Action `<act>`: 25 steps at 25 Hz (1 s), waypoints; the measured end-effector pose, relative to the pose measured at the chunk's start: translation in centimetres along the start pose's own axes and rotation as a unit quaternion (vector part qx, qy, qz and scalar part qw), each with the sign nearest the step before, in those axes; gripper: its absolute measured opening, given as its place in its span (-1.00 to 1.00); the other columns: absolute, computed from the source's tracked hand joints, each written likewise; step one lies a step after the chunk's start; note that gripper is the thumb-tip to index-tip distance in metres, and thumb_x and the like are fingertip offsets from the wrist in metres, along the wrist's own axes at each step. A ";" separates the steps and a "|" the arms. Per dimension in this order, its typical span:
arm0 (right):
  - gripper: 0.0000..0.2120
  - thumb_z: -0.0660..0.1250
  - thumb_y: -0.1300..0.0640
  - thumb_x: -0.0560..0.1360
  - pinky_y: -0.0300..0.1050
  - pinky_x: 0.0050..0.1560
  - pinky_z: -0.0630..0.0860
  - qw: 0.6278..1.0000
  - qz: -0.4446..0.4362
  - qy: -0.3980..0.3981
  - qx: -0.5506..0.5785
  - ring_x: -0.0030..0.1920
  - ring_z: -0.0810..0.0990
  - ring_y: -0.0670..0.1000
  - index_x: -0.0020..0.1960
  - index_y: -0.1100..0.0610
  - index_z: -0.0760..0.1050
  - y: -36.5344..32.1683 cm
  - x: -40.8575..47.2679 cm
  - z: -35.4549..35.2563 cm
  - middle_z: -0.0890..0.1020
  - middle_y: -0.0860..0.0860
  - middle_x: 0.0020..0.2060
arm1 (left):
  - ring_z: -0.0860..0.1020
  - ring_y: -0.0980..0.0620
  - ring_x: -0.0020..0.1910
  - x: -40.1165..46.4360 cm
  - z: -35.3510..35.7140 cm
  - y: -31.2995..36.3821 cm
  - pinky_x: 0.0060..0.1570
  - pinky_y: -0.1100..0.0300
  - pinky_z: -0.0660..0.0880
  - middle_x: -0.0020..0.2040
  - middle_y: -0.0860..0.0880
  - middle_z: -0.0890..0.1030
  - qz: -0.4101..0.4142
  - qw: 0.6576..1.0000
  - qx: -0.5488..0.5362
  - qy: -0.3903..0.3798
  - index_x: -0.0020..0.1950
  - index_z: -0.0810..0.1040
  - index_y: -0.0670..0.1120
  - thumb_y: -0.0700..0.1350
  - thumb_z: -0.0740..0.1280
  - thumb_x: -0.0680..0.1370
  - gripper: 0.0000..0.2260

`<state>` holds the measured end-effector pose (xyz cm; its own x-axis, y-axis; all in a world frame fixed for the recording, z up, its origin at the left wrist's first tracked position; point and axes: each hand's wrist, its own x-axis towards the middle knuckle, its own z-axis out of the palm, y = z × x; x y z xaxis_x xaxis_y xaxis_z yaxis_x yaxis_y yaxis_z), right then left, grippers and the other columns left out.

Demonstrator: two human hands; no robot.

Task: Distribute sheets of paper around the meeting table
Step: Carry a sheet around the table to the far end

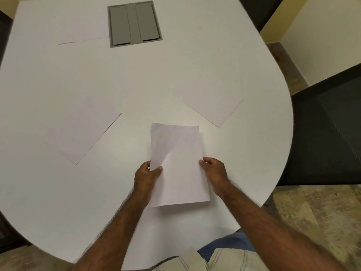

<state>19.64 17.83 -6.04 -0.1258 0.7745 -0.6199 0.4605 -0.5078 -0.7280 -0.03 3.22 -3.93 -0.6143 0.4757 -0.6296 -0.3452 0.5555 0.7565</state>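
Observation:
I hold a white sheet of paper (178, 165) upright-lengthwise just above the white meeting table (136, 79), near its front edge. My left hand (146, 178) pinches the sheet's left edge and my right hand (214, 172) pinches its right edge. The sheet is slightly creased in the middle. Three other sheets lie flat on the table: one at the left (82, 132), one at the right (210, 106), and one far back left (86, 30) beside the grey panel.
A grey cable hatch (134, 23) is set into the table at the back centre. A black mesh chair (328, 133) stands at the table's right edge, and another dark chair (5, 231) shows at the lower left. Mottled carpet lies beyond.

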 end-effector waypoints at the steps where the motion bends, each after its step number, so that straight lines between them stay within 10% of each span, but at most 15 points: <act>1: -0.76 0.46 0.07 0.59 0.11 0.34 0.62 1.000 0.000 0.009 0.016 0.18 0.72 0.08 0.22 0.12 0.71 0.5 -0.5 -0.8 0.77 0.01 0.12 | 0.72 -0.19 0.07 -0.4 0.5 0.1 0.12 -0.14 0.67 0.12 -0.10 0.75 0.006 1.000 0.010 -0.008 0.25 0.64 -0.09 -0.11 0.48 0.52 -0.70; 11: -0.95 0.47 0.08 0.60 -0.05 0.03 0.68 0.987 0.001 0.109 0.121 0.00 0.74 0.03 0.00 -0.05 0.70 5.8 -5.5 -12.4 0.78 -0.05 -0.02 | 0.73 -0.12 0.08 -5.6 8.4 -0.4 -0.02 0.07 0.65 0.10 -0.07 0.76 0.066 0.992 0.063 -0.084 0.22 0.68 -0.14 -0.10 0.49 0.58 -0.76; 25: -0.84 0.47 0.13 0.63 -0.01 -0.07 0.70 0.948 0.026 0.195 0.250 -0.03 0.75 0.09 0.18 0.14 0.70 20.3 -17.6 -32.4 0.79 0.05 -0.01 | 0.72 -0.14 0.09 -22.7 23.4 -7.7 0.22 -0.15 0.65 0.11 -0.09 0.76 0.100 0.964 0.141 -0.200 0.22 0.70 -0.16 -0.14 0.50 0.58 -0.77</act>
<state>59.64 6.07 -0.38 0.2653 0.7740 -0.5750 -0.0301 -0.5894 -0.8073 33.15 4.12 0.41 -0.3060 0.7868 -0.5361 -0.0069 0.5612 0.8276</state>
